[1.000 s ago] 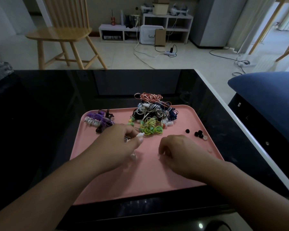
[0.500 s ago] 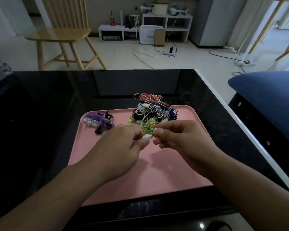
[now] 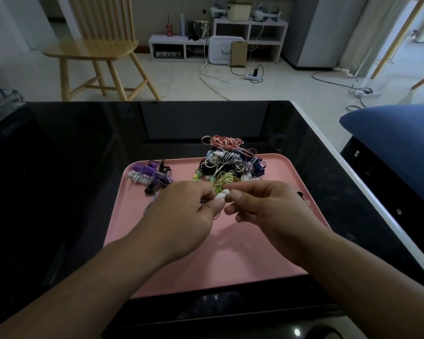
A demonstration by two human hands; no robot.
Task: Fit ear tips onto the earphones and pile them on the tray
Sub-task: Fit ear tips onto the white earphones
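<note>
A pink tray (image 3: 230, 260) lies on the black table. My left hand (image 3: 181, 216) pinches a white earphone (image 3: 221, 195) above the tray's middle. My right hand (image 3: 267, 206) meets it from the right, fingertips pinched at the earphone's tip; what they hold is too small to tell. Behind the hands lies a tangled pile of coiled earphones (image 3: 228, 162) in several colours. A smaller purple and white bundle (image 3: 149, 177) sits at the tray's back left. A few loose ear tips (image 3: 304, 199) lie at the tray's right edge, partly hidden by my right hand.
The black table (image 3: 59, 192) has a white right edge (image 3: 348, 167). A wooden chair (image 3: 101, 47) stands beyond it on the tiled floor, with a white shelf unit (image 3: 230, 35) and cables further back. A blue cushion (image 3: 397, 145) lies to the right.
Both hands rose from the tray surface and came together. My right hand left the tray's right side and now meets the earphone held by my left hand.
</note>
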